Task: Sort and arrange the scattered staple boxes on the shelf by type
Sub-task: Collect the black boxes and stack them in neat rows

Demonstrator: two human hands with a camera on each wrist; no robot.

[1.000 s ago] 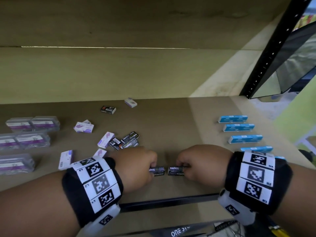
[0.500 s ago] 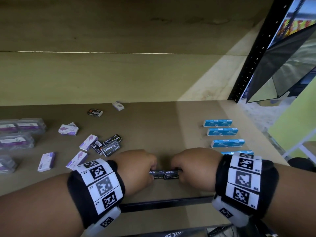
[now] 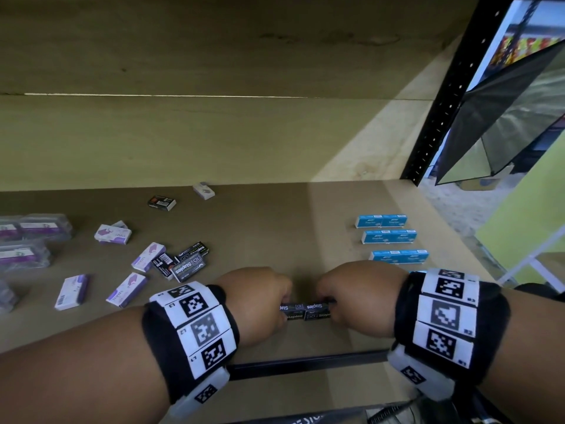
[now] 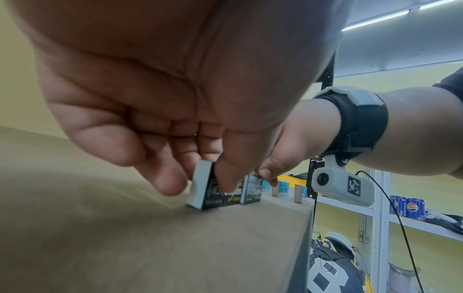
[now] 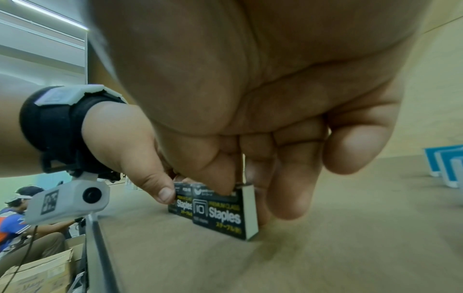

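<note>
left hand (image 3: 260,301) and right hand (image 3: 356,296) each pinch a black staple box (image 3: 318,310) upright at the shelf (image 3: 275,228) near edge, touching; small, light, stiff, best gripped by its faces

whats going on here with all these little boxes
A person is sorting staple boxes on a shelf. Each hand pinches one black box standing on edge near the front: the left hand holds the left black box, the right hand the right black box, set end to end. Blue boxes already sit in rows to the right. More black boxes and purple boxes lie scattered to the left.
</note>
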